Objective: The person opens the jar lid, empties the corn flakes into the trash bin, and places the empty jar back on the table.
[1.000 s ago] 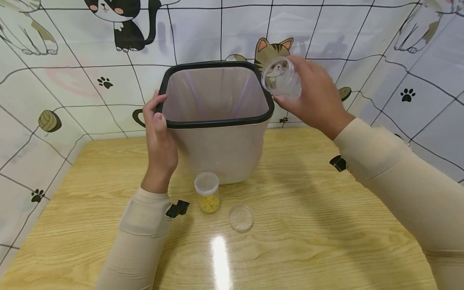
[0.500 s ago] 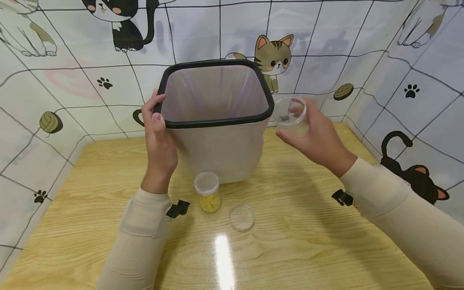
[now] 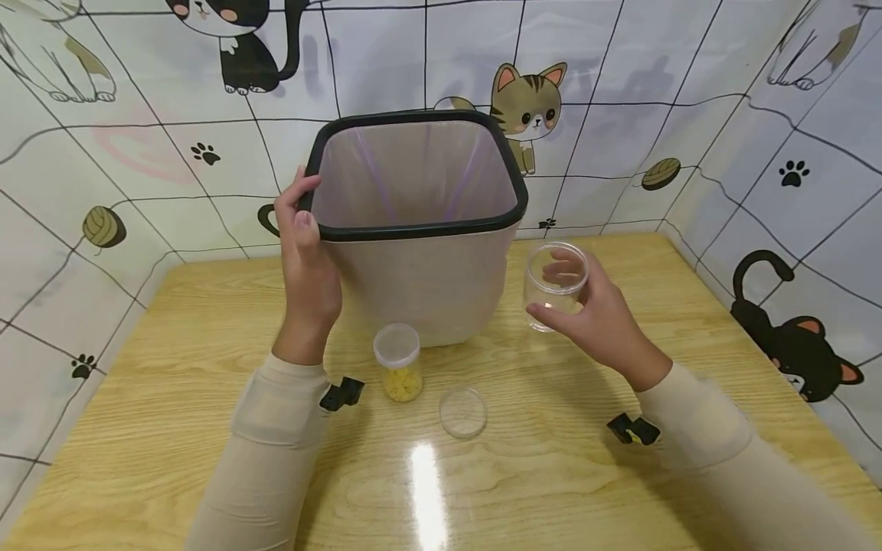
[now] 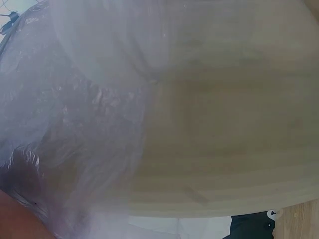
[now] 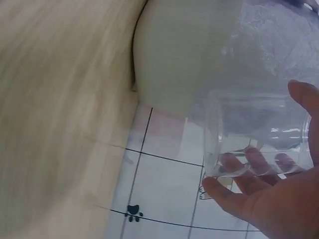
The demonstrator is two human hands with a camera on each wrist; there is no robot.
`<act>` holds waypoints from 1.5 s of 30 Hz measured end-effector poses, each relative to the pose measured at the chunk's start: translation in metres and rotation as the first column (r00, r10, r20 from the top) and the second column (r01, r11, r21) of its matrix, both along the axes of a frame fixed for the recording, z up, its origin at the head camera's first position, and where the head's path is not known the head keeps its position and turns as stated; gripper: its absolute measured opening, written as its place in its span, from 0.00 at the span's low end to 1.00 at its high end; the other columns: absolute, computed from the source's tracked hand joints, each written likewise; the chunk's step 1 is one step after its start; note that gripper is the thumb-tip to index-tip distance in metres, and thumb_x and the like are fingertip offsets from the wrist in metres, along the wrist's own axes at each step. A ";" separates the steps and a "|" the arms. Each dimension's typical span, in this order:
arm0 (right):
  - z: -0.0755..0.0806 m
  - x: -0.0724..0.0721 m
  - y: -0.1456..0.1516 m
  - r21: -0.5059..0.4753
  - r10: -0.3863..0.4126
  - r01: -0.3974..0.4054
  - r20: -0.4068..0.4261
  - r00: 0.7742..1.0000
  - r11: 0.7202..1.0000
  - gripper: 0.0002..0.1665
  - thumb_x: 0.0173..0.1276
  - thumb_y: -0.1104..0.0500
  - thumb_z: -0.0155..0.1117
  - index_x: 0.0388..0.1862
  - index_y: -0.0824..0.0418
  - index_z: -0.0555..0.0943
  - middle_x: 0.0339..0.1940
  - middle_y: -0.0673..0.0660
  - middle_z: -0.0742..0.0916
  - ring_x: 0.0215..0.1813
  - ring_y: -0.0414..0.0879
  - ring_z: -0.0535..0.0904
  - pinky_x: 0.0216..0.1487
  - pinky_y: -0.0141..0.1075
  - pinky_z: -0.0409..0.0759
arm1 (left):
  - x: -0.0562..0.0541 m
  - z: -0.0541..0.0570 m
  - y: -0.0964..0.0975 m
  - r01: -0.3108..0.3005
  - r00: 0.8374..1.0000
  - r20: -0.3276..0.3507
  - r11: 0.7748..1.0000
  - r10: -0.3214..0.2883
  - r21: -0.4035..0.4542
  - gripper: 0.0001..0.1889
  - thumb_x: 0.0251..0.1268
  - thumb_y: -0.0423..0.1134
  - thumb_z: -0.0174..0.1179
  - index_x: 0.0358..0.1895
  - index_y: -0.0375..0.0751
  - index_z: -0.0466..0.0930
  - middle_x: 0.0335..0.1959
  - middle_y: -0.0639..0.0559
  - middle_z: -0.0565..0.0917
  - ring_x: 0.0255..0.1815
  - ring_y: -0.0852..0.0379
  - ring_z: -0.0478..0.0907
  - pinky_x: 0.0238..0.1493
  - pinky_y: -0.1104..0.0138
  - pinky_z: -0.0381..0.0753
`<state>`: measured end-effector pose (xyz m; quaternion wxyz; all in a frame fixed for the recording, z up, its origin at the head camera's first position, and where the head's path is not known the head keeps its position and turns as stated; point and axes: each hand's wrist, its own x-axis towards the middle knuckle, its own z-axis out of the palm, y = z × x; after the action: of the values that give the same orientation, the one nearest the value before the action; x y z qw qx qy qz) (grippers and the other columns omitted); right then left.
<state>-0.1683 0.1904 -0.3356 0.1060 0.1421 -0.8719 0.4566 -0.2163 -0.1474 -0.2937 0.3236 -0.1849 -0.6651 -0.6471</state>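
My left hand grips the black rim of a pale trash can at its left corner, thumb on the near side. The trash can stands upright, with a thin translucent bag showing over its wall in the left wrist view. To the right of the can, my right hand holds a clear empty jar upright and without a lid, fingers behind it and thumb in front. The right wrist view also has the jar inside the curled fingers.
In front of the can stands a small lidded jar with yellow bits inside. A clear round lid lies flat on the wooden table beside it. Cat-printed sheeting closes off the back and sides.
My right hand has carried the clear jar down from beside the can's rim toward the table on the right, turning it from tilted to upright. My left hand keeps its grip on the rim.
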 end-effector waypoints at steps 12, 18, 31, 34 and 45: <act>-0.026 -0.002 0.001 -0.034 0.038 -0.032 0.194 0.980 0.999 0.49 0.62 0.51 0.74 0.75 0.54 0.56 0.69 0.58 0.77 0.67 0.56 0.74 0.62 0.55 0.70 | 0.000 -0.004 -0.004 -0.023 1.000 0.012 1.000 0.023 0.008 0.33 0.69 0.67 0.40 0.65 0.48 0.67 0.78 0.46 0.58 0.81 0.60 0.51 0.77 0.62 0.47; -0.032 -0.002 0.001 -0.042 0.066 -0.058 0.238 0.969 0.997 0.51 0.62 0.51 0.74 0.75 0.55 0.54 0.70 0.60 0.76 0.66 0.56 0.75 0.61 0.55 0.74 | -0.001 -0.005 -0.004 -0.015 1.000 0.005 1.000 0.015 0.008 0.34 0.68 0.69 0.40 0.65 0.47 0.67 0.78 0.45 0.58 0.81 0.60 0.51 0.78 0.63 0.47; -0.038 -0.003 0.003 0.023 0.054 -0.062 0.254 0.966 0.998 0.49 0.61 0.50 0.76 0.73 0.57 0.58 0.65 0.62 0.78 0.65 0.56 0.77 0.57 0.47 0.75 | -0.001 -0.003 -0.004 -0.023 1.000 0.009 1.000 0.023 -0.017 0.34 0.69 0.68 0.39 0.66 0.47 0.66 0.79 0.46 0.58 0.81 0.60 0.50 0.78 0.63 0.45; -0.040 -0.003 0.003 0.049 0.050 -0.064 0.250 0.967 0.997 0.47 0.60 0.49 0.76 0.71 0.56 0.60 0.66 0.61 0.79 0.65 0.56 0.77 0.54 0.43 0.74 | -0.001 -0.002 -0.004 -0.025 1.000 0.010 0.999 0.025 -0.024 0.33 0.70 0.66 0.38 0.66 0.47 0.66 0.79 0.47 0.58 0.81 0.60 0.50 0.78 0.62 0.46; -0.048 -0.005 0.004 0.060 0.059 -0.079 0.283 0.957 0.995 0.50 0.60 0.50 0.76 0.73 0.60 0.58 0.66 0.62 0.79 0.62 0.57 0.77 0.58 0.53 0.75 | -0.002 0.001 0.000 -0.025 0.999 0.028 0.999 0.026 -0.035 0.29 0.71 0.62 0.37 0.66 0.50 0.66 0.79 0.54 0.58 0.81 0.60 0.50 0.78 0.61 0.45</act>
<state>-0.1736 0.1947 -0.3839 -0.0400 0.1100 -0.8882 0.4443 -0.2183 -0.1476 -0.2932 0.3189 -0.1728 -0.6832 -0.6338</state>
